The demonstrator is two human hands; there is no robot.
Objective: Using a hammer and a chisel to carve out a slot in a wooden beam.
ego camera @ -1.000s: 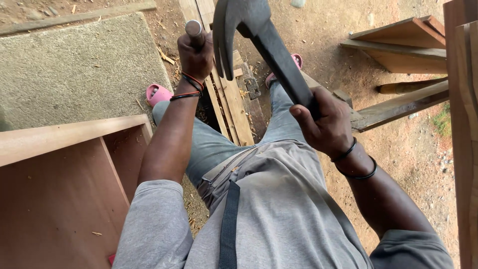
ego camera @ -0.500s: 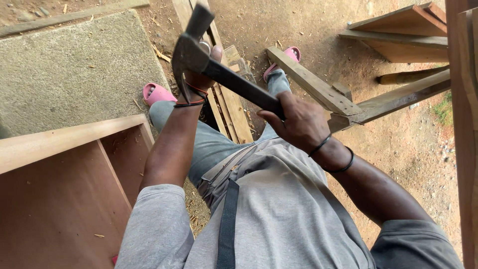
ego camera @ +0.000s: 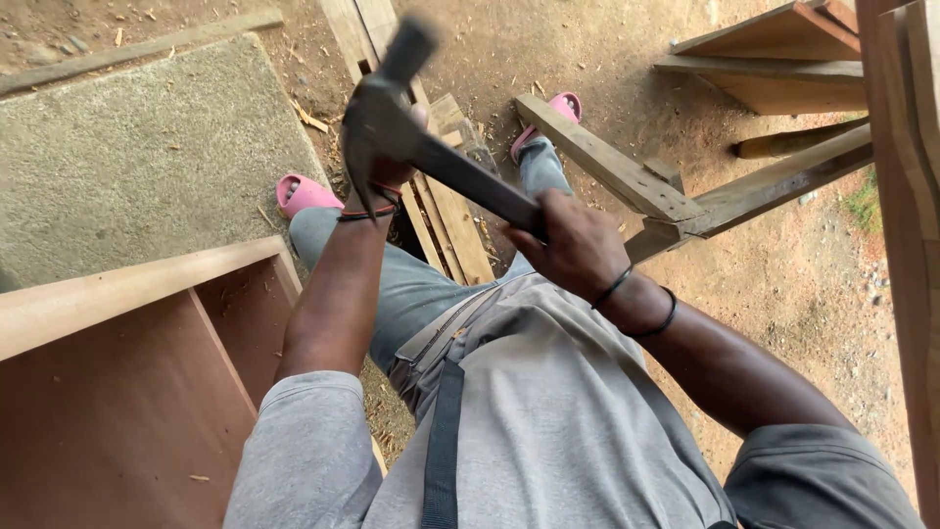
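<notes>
My right hand (ego camera: 573,240) grips the dark handle of a claw hammer (ego camera: 460,176). The blurred hammer head (ego camera: 377,122) is down right in front of my left hand (ego camera: 380,188), which is closed into a fist and mostly hidden behind it. Whatever my left hand holds is covered by the hammer head. Both wrists wear dark bands. Below my hands lie pale wooden planks (ego camera: 446,211) on the dirt, between my legs in grey trousers.
A reddish-brown wooden cabinet (ego camera: 127,392) stands open at the lower left. Behind it is a rough concrete slab (ego camera: 147,147). A wooden beam frame (ego camera: 627,176) crosses on the right. My feet wear pink slippers (ego camera: 304,193). More wooden furniture (ego camera: 783,49) sits at the top right.
The hammer has swung down from high above onto my left fist, which earlier held a short rod upright. My right hand dropped and moved left with it.
</notes>
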